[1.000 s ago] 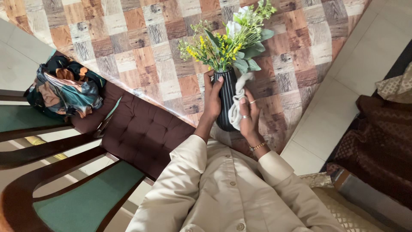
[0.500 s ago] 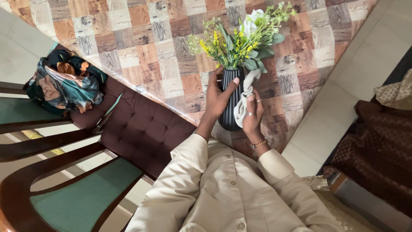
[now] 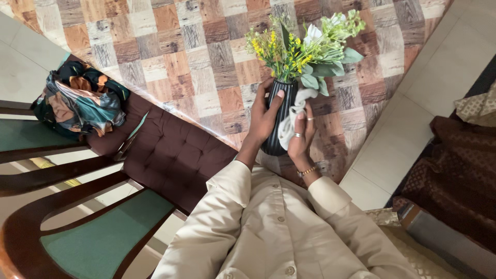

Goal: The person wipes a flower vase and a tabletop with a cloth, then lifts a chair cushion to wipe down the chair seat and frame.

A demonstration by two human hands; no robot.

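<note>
— Black and ribbed, the vase (image 3: 279, 116) is held by the left hand (image 3: 262, 120). How are the fingers (image 3: 273, 101) placed?

— They are curled around the vase's left side, close together, with the thumb pressed flat on the front. The vase is stood on the table (image 3: 170, 57), just past the fingertips.

— And what is held on the other side?

— A white cloth (image 3: 291, 116) is pressed against the vase by the right hand (image 3: 301, 137). The cloth is pinned between the vase and those fingers (image 3: 305, 120), which are kept together. Rings are worn on two of them.

— What is seen above the fingers?

— Yellow and white flowers (image 3: 305, 44) with green leaves are stuck in the vase's mouth, right above both hands.

— And far off to the left of the fingers?

— A bunched-up patterned cloth (image 3: 80, 101) is laid on a brown chair cushion (image 3: 170, 155), well apart from them.
</note>
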